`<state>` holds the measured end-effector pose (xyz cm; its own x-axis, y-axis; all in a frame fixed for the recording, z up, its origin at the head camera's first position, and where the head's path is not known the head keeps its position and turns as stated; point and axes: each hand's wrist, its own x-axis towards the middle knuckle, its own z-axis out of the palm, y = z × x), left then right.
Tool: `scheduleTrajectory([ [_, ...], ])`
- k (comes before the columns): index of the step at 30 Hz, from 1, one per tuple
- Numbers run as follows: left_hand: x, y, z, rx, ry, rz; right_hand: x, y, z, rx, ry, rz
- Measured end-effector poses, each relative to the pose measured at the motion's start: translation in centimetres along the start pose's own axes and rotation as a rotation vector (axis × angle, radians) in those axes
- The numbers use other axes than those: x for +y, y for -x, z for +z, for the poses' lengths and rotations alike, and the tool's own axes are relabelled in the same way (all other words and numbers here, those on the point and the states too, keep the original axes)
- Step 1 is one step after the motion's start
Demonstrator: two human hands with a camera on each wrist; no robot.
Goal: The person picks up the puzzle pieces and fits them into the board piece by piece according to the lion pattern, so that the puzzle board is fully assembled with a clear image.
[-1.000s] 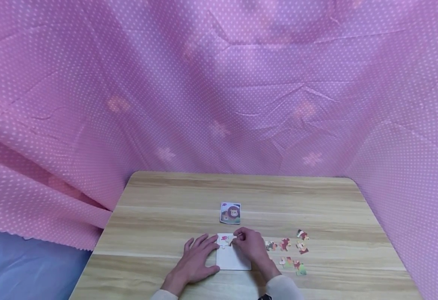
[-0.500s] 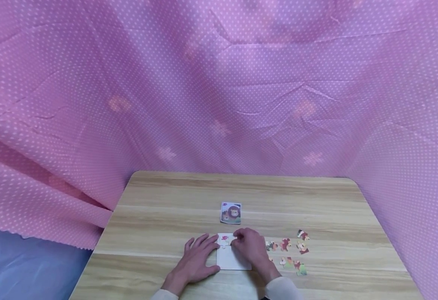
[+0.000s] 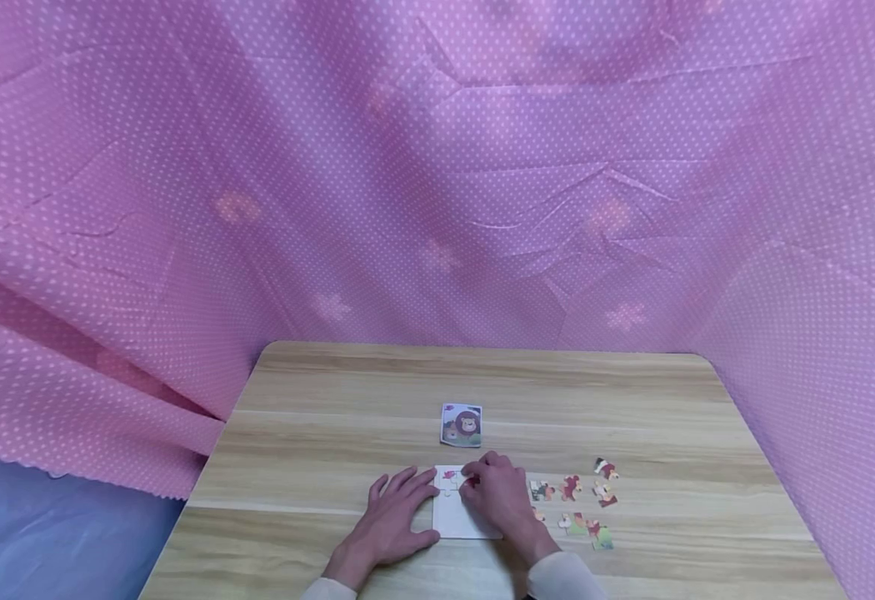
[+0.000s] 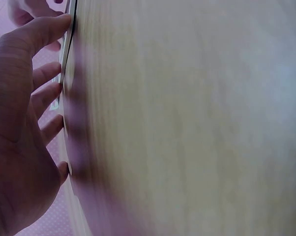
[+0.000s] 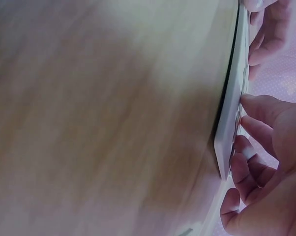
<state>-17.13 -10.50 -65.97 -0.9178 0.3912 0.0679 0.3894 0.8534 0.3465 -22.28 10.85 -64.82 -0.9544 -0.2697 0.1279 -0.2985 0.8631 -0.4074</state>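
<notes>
A white puzzle board [image 3: 467,521] lies on the wooden table, with a jigsaw piece showing a pink flower [image 3: 448,476] in its far left corner. My left hand [image 3: 392,518] lies flat beside it, fingers spread and straight, the fingertips and thumb touching its left edge. My right hand [image 3: 499,500] pinches another jigsaw piece at the board's far side, right of the flower piece. Most of that piece is hidden under the fingers. In the right wrist view the right thumb and index finger of the right hand [image 5: 271,147] sit close together on the board [image 5: 231,113].
Several loose jigsaw pieces [image 3: 571,488] lie to the right of the board, some near the right wrist. A lion picture card [image 3: 461,426] lies beyond the board. Pink dotted cloth [image 3: 437,208] hangs around the table [image 3: 317,392].
The right fingers have shifted slightly left and lower over the board, covering more of the pinched jigsaw piece. The left hand stays in place.
</notes>
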Motion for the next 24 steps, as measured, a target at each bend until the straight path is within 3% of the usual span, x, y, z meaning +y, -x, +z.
scheduleTrajectory([
  [16,0.3,0.0,-0.3,-0.014,0.0,-0.012,-0.8,0.2,0.3,-0.013,0.028,0.069],
  [24,0.1,0.0,-0.2,0.001,0.001,-0.001,0.4,0.8,-1.4,-0.001,-0.092,0.056],
])
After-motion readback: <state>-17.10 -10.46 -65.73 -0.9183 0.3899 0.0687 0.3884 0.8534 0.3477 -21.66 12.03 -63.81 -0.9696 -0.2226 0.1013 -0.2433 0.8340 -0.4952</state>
